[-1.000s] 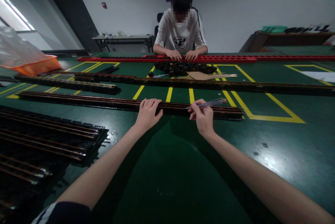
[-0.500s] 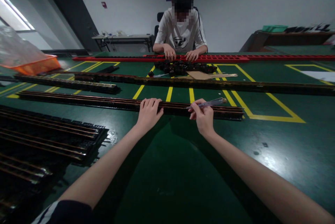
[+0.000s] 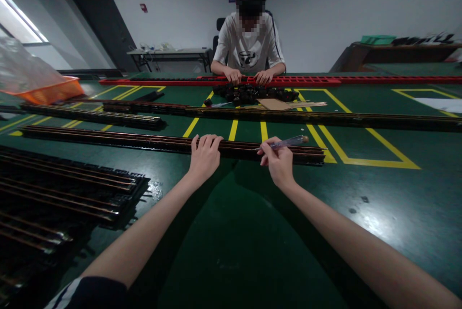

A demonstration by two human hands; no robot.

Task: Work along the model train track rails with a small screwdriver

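Observation:
A long black rail with copper-coloured strips along its top point(image 3: 108, 138) lies crosswise on the table in front of me. My left hand point(image 3: 204, 159) is curled over this rail near its middle, with the fingers on the far side and the thumb low on the near side. In my right hand point(image 3: 279, 162) is a screwdriver with a clear handle point(image 3: 291, 141), pinched between thumb and fingers. Its shaft points left, low over the rail's top; whether the tip touches is too small to tell. The rail's right end point(image 3: 317, 157) sticks out beyond my right hand.
Several similar black rails point(image 3: 65, 179) are stacked at the left. Beyond lie a shorter rail point(image 3: 126, 119) and a long one point(image 3: 361, 119). A co-worker point(image 3: 249, 49) sits opposite, hands on a red frame point(image 3: 314, 81), behind small black parts point(image 3: 249, 93). An orange basket point(image 3: 50, 91) stands far left.
The rail under my hands has slid a little to the left. Both my hands have shifted slightly left, the screwdriver still in the right one. The co-worker's hands have moved slightly.

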